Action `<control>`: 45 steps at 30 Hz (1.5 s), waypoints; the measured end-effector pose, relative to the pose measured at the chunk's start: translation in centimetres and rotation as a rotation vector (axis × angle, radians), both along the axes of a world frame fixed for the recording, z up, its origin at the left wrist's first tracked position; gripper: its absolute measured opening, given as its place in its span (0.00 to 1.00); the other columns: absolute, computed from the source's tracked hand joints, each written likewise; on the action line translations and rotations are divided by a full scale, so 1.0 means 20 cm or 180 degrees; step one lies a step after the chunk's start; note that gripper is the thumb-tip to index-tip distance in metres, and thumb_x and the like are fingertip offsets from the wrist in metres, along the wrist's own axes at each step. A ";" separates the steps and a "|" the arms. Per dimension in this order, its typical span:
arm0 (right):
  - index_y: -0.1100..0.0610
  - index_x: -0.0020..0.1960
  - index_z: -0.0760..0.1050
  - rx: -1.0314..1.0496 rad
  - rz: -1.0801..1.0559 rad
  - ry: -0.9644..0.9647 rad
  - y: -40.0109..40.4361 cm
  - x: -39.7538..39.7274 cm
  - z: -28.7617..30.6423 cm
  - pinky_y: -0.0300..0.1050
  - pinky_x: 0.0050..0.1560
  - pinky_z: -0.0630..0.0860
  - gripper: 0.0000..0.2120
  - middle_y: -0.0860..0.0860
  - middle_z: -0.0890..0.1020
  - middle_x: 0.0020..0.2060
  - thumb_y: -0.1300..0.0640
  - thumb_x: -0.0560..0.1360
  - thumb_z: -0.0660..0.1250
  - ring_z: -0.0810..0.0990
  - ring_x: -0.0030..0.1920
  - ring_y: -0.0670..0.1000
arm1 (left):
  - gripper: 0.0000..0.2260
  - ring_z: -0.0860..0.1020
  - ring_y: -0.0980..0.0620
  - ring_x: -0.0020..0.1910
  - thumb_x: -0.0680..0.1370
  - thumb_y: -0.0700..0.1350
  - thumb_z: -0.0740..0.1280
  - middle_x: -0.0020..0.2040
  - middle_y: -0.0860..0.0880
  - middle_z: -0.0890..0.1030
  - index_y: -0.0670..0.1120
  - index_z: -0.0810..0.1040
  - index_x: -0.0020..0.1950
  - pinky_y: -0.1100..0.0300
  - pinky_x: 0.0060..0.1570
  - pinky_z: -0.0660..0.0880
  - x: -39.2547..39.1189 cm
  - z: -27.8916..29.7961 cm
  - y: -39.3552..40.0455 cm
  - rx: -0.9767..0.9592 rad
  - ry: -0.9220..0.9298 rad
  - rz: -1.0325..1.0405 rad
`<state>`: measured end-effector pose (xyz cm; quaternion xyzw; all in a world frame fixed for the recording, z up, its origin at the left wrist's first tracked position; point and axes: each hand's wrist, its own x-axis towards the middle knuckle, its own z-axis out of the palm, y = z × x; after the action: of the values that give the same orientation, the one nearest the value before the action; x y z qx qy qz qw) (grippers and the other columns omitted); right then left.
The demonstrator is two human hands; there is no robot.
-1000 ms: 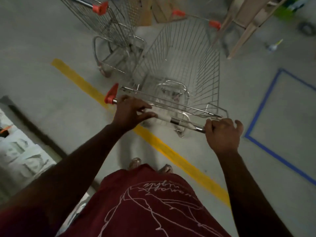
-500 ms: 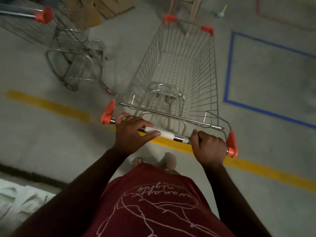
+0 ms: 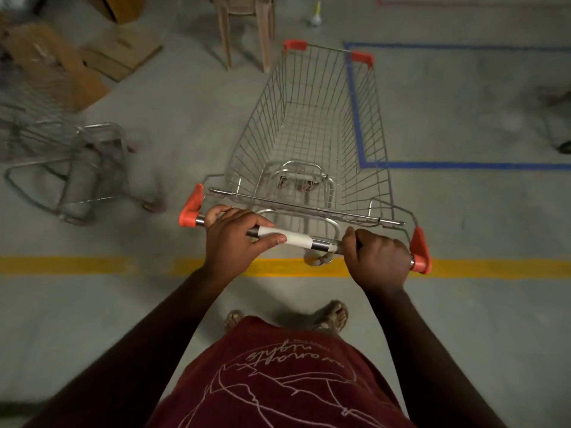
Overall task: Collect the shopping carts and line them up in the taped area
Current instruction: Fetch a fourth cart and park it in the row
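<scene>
An empty wire shopping cart (image 3: 312, 134) with orange corner caps stands straight ahead of me on the concrete floor. Its handle bar (image 3: 296, 238) is gripped by both hands: my left hand (image 3: 236, 239) near the left orange end, my right hand (image 3: 378, 257) by the right orange end. The blue taped rectangle (image 3: 463, 165) lies on the floor ahead to the right, and the cart's front right corner overlaps its left edge. A second wire cart (image 3: 61, 162) stands blurred at the left.
A yellow floor line (image 3: 77, 265) runs across under the handle. A plastic chair (image 3: 244, 29) stands just beyond the cart's nose. Flattened cardboard (image 3: 77, 57) lies at the upper left. A small bottle (image 3: 315, 17) sits on the floor at the top. Something dark and blurred sits at the right edge.
The cart has swung to the right and now points beside the blue taped area. The second cart has slid toward the left edge. Both hands keep their hold on the handle.
</scene>
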<state>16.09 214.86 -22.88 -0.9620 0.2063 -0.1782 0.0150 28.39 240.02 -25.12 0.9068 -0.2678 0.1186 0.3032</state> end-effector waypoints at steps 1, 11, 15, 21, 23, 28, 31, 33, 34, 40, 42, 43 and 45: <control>0.57 0.29 0.74 -0.0008 -0.0054 0.0018 -0.11 0.01 0.00 0.43 0.31 0.61 0.21 0.56 0.75 0.21 0.50 0.78 0.67 0.75 0.21 0.60 | 0.20 0.81 0.57 0.44 0.73 0.72 0.69 0.39 0.59 0.83 0.56 0.84 0.43 0.51 0.64 0.64 0.01 0.00 -0.11 -0.0010 -0.0029 -0.0031; 0.55 0.33 0.77 -0.0010 -0.0137 0.0193 -1.15 0.14 -0.05 0.45 0.32 0.66 0.22 0.54 0.78 0.24 0.45 0.81 0.61 0.76 0.24 0.59 | 0.20 0.81 0.56 0.43 0.72 0.70 0.69 0.38 0.62 0.81 0.55 0.85 0.46 0.56 0.59 0.62 0.16 -0.03 -1.16 -0.0128 0.0272 -0.0218; 0.55 0.33 0.77 -0.0036 -0.0228 0.0208 -1.57 0.20 -0.05 0.44 0.33 0.66 0.22 0.54 0.78 0.25 0.46 0.81 0.59 0.76 0.25 0.58 | 0.21 0.80 0.57 0.44 0.72 0.71 0.68 0.38 0.61 0.82 0.55 0.84 0.46 0.57 0.58 0.60 0.25 -0.04 -1.59 -0.0035 0.0294 -0.0350; 0.55 0.32 0.76 -0.0008 -0.0411 0.0050 -2.13 0.38 -0.07 0.45 0.32 0.67 0.24 0.52 0.76 0.23 0.44 0.82 0.59 0.74 0.24 0.57 | 0.24 0.80 0.56 0.45 0.74 0.74 0.64 0.42 0.60 0.84 0.55 0.83 0.47 0.51 0.59 0.64 0.52 -0.08 -2.17 0.0075 0.0112 -0.0593; 0.53 0.33 0.76 0.0077 -0.0406 0.0097 -2.29 0.44 -0.07 0.45 0.32 0.68 0.26 0.50 0.76 0.24 0.39 0.82 0.59 0.75 0.25 0.55 | 0.24 0.80 0.56 0.45 0.74 0.74 0.64 0.42 0.60 0.84 0.54 0.83 0.47 0.50 0.59 0.65 0.64 -0.09 -2.35 0.0102 0.0086 -0.0683; 0.52 0.34 0.78 0.0137 -0.0591 0.0231 -2.65 0.62 -0.02 0.44 0.35 0.62 0.25 0.49 0.78 0.25 0.37 0.81 0.59 0.78 0.28 0.56 | 0.22 0.81 0.56 0.45 0.73 0.72 0.67 0.40 0.59 0.83 0.55 0.83 0.47 0.52 0.58 0.64 0.88 -0.08 -2.79 0.0080 0.0124 -0.0798; 0.53 0.34 0.78 0.0153 -0.0680 0.0226 -2.88 0.71 -0.01 0.44 0.35 0.62 0.25 0.50 0.79 0.26 0.37 0.80 0.60 0.79 0.29 0.57 | 0.23 0.80 0.55 0.44 0.73 0.73 0.66 0.40 0.59 0.83 0.55 0.83 0.47 0.50 0.58 0.65 0.99 -0.07 -3.04 0.0141 0.0189 -0.0832; 0.53 0.35 0.78 0.0174 -0.0704 0.0248 -3.05 0.76 -0.03 0.44 0.35 0.62 0.25 0.51 0.78 0.26 0.37 0.80 0.60 0.79 0.29 0.58 | 0.22 0.80 0.55 0.43 0.73 0.72 0.67 0.39 0.59 0.83 0.55 0.83 0.46 0.50 0.58 0.65 1.04 -0.07 -3.21 0.0132 0.0230 -0.0851; 0.53 0.35 0.78 0.0174 -0.0698 0.0238 -3.14 0.78 -0.04 0.44 0.35 0.61 0.25 0.51 0.78 0.26 0.37 0.80 0.60 0.79 0.29 0.58 | 0.21 0.80 0.55 0.43 0.73 0.72 0.67 0.39 0.59 0.83 0.54 0.83 0.46 0.50 0.58 0.65 1.06 -0.07 -3.30 0.0114 0.0230 -0.0847; 0.55 0.32 0.76 -0.0008 -0.0684 0.0126 -3.80 0.86 -0.06 0.45 0.35 0.57 0.25 0.52 0.76 0.24 0.40 0.80 0.62 0.76 0.27 0.59 | 0.19 0.80 0.55 0.43 0.74 0.70 0.70 0.38 0.59 0.82 0.55 0.82 0.45 0.54 0.58 0.63 1.10 -0.09 -3.92 0.0134 -0.0005 -0.0713; 0.55 0.31 0.76 -0.0070 -0.0708 0.0065 -4.04 0.89 -0.08 0.46 0.33 0.60 0.24 0.53 0.77 0.24 0.42 0.80 0.63 0.77 0.27 0.60 | 0.18 0.80 0.54 0.43 0.74 0.69 0.71 0.38 0.59 0.81 0.54 0.81 0.45 0.52 0.59 0.64 1.10 -0.11 -4.15 0.0184 -0.0131 -0.0641; 0.56 0.31 0.76 -0.0061 -0.0667 0.0035 -4.17 0.91 -0.08 0.47 0.34 0.63 0.23 0.54 0.78 0.25 0.43 0.80 0.63 0.77 0.27 0.60 | 0.18 0.80 0.54 0.44 0.74 0.69 0.71 0.38 0.59 0.81 0.54 0.81 0.45 0.51 0.60 0.65 1.10 -0.11 -4.27 0.0191 -0.0166 -0.0611; 0.56 0.31 0.76 -0.0049 -0.0502 0.0027 -4.44 0.96 -0.08 0.48 0.37 0.66 0.24 0.54 0.79 0.25 0.44 0.81 0.62 0.78 0.28 0.60 | 0.18 0.80 0.53 0.44 0.74 0.69 0.70 0.39 0.58 0.81 0.54 0.81 0.45 0.50 0.60 0.65 1.11 -0.10 -4.52 0.0220 -0.0192 -0.0520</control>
<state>35.31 126.14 -24.52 -0.9436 0.2801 -0.1763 -0.0074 50.57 149.53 -27.05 0.8879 -0.3538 0.1114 0.2721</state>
